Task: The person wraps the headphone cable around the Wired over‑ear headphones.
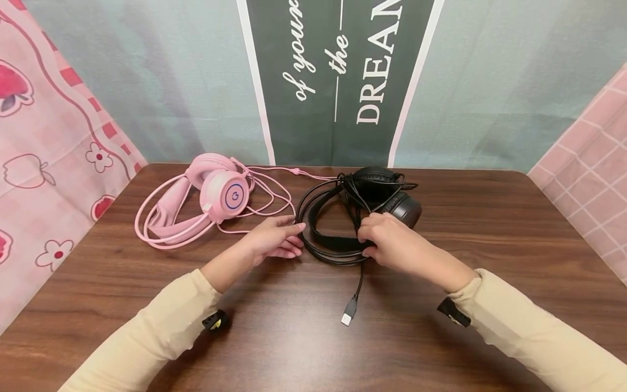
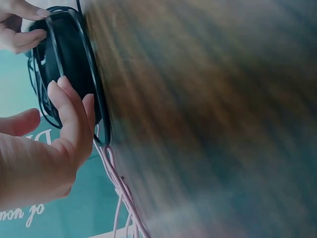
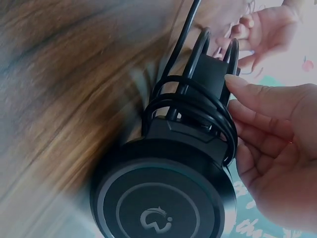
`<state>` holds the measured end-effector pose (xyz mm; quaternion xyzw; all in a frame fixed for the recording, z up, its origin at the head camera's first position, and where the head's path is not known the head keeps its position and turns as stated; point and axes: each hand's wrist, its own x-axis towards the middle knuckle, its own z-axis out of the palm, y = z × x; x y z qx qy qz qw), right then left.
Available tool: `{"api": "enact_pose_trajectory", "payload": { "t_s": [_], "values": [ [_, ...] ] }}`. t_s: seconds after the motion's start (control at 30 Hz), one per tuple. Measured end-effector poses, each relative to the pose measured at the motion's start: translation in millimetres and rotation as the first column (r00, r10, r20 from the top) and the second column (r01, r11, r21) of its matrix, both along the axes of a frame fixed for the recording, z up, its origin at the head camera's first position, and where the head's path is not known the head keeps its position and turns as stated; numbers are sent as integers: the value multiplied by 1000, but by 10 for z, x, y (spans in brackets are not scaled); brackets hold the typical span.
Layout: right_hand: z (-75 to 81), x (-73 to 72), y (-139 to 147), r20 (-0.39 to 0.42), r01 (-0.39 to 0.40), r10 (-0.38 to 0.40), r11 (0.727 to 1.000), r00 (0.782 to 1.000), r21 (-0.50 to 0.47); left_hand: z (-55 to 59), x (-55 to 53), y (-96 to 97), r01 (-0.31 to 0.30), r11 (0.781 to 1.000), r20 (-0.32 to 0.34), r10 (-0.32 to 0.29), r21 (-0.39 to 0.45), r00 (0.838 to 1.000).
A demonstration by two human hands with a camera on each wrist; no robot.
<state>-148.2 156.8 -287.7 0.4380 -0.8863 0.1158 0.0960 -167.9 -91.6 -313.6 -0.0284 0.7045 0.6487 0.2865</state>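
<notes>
A pair of black headphones (image 1: 407,210) lies on the table, its thin cable looped around the headband and earcups. My right hand (image 1: 394,242) grips the headband beside the near earcup, thumb on one of the band's tubes in the right wrist view. At the far end of the band is my left hand (image 1: 271,239), its fingers loosely extended and fingertips right at the outer loop. The cable's USB plug (image 1: 349,311) lies toward the front of the table. A logo marks the round outer face of the earcup (image 3: 158,198).
Pink headphones (image 1: 226,195) lie to the left, their pink cable (image 1: 274,170) running across to the black pair. A wall hanging with white lettering (image 1: 338,81) stands behind the wooden table (image 1: 490,228). Pink patterned cloth (image 1: 49,163) borders the left side.
</notes>
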Motion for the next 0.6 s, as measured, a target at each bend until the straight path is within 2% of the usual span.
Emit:
{"api": "enact_pose_trajectory", "payload": {
  "t_s": [0.2,0.33,0.6],
  "values": [
    [-14,-128,165,13,67,-67,998,998,15,27,25,-13,15,1000,0,-15,-2,1000],
    [-27,-227,302,7,115,-115,993,993,22,32,39,-45,22,1000,-31,-23,-21,999],
    [-33,-388,604,27,221,-221,975,975,-6,105,41,-171,-14,1000,-75,12,-23,997]
  ]
}}
